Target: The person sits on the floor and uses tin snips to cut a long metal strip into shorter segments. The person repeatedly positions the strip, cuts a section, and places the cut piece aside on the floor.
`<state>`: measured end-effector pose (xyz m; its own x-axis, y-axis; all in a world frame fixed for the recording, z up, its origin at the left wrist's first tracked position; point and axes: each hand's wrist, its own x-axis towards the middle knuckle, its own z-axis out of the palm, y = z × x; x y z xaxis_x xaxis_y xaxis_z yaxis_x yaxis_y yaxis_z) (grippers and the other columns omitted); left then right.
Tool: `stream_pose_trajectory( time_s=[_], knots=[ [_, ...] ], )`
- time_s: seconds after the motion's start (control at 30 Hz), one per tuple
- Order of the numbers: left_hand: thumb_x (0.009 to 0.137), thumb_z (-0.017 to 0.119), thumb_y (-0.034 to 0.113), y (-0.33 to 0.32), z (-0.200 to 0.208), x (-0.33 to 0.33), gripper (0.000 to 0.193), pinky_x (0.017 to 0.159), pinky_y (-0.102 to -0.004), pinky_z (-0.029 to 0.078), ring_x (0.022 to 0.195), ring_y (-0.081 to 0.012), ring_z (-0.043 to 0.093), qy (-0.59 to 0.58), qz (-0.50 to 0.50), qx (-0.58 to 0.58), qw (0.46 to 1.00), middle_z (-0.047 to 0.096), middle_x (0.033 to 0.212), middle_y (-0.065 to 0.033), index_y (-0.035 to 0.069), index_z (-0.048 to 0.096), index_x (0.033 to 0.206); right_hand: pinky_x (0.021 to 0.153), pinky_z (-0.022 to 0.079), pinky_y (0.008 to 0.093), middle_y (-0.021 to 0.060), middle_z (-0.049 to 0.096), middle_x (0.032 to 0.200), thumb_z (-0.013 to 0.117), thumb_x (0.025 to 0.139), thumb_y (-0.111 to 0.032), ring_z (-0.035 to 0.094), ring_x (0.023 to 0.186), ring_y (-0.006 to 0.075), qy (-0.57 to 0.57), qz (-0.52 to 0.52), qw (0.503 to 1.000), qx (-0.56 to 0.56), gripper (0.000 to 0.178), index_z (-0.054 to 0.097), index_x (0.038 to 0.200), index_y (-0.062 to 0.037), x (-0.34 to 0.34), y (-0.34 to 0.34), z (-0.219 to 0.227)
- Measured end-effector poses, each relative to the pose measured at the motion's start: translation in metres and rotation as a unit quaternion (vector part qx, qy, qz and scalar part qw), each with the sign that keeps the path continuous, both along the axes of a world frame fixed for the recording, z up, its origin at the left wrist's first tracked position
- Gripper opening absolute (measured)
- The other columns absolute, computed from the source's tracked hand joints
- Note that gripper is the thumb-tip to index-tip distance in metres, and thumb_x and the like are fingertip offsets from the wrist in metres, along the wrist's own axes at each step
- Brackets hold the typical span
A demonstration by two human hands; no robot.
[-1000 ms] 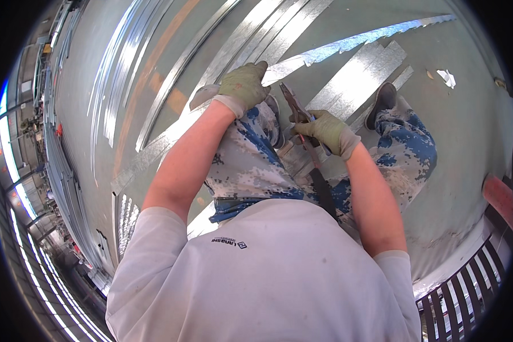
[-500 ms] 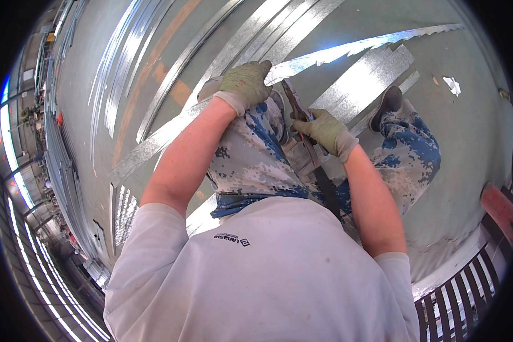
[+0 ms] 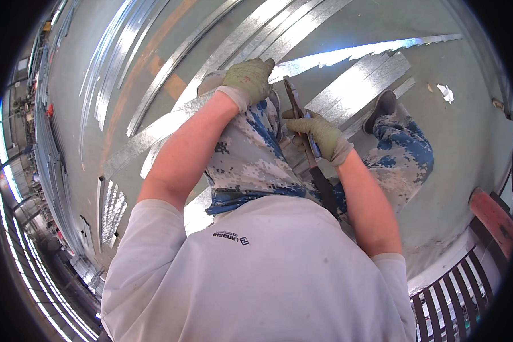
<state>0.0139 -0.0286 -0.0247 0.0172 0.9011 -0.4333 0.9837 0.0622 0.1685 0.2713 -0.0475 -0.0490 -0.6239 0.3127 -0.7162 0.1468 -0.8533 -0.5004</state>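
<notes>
My left hand, in a yellow-green glove, is closed around a long shiny sheet-metal strip. The strip runs from the lower left, under my left forearm, out to the far right, and its near edge there is cut into a row of notches. My right hand, gloved alike, grips a pair of tin snips with long dark handles. The tips of the snips point away from me and lie just below the strip, right of my left hand. Whether the blades touch the metal I cannot tell.
Several flat metal strips lie on the grey-green floor ahead, and more metal pieces lie beyond my right hand. My legs in camouflage trousers are bent below the work. A perforated metal piece is at left, a dark slatted rack at lower right.
My right hand and the snips have shifted slightly left and the snips stand more upright. The outer end of the strip has dipped a little. My left hand keeps its grip.
</notes>
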Motion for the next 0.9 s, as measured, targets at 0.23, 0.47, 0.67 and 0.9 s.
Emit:
stream_pose_trajectory(
  time_s=[0.23, 0.47, 0.67, 0.9],
  knots=[
    [0.096, 0.088, 0.033, 0.004, -0.003, -0.001, 0.056, 0.106, -0.0528, 0.06, 0.127, -0.0431, 0.074, 0.008, -0.003, -0.018, 1.0, 0.078, 0.132, -0.0209, 0.009, 0.069, 0.143, 0.057, 0.053, 0.0364, 0.0087, 0.071, 0.094, 0.075, 0.097, -0.014, 0.064, 0.066, 0.0172, -0.107, 0.023, 0.992, 0.061, 0.04, 0.068, 0.133, 0.0013, -0.019, -0.012, 0.003],
    [0.097, 0.084, 0.03, 0.001, -0.004, -0.006, 0.056, 0.105, -0.0532, 0.06, 0.126, -0.0431, 0.075, -0.011, -0.016, -0.015, 1.0, 0.078, 0.134, -0.0229, 0.007, 0.068, 0.146, 0.056, 0.056, 0.0416, 0.0109, 0.072, 0.093, 0.068, 0.1, -0.015, 0.064, 0.065, 0.0197, -0.231, 0.082, 0.959, 0.142, 0.035, 0.068, 0.132, 0.0008, -0.035, -0.013, 0.012],
    [0.098, 0.079, 0.025, 0.003, -0.004, -0.006, 0.051, 0.105, -0.0531, 0.061, 0.126, -0.0417, 0.076, -0.008, -0.034, -0.008, 0.999, 0.079, 0.132, -0.0218, 0.007, 0.07, 0.144, 0.103, 0.063, 0.0512, 0.0326, 0.077, 0.133, 0.071, 0.102, -0.024, 0.077, 0.125, 0.0479, -0.399, 0.23, 0.805, 0.373, 0.051, 0.064, 0.145, 0.0024, -0.045, -0.022, 0.0],
    [0.096, 0.072, 0.017, 0.006, -0.001, -0.005, 0.042, 0.105, -0.0516, 0.061, 0.127, -0.0404, 0.076, -0.01, -0.046, -0.03, 0.998, 0.08, 0.132, -0.0217, 0.007, 0.075, 0.137, 0.114, 0.06, 0.0515, 0.0335, 0.067, 0.152, 0.069, 0.103, -0.02, 0.073, 0.135, 0.0465, -0.482, 0.315, 0.722, 0.384, 0.058, 0.056, 0.152, 0.0071, -0.06, -0.025, 0.038]
  ],
)
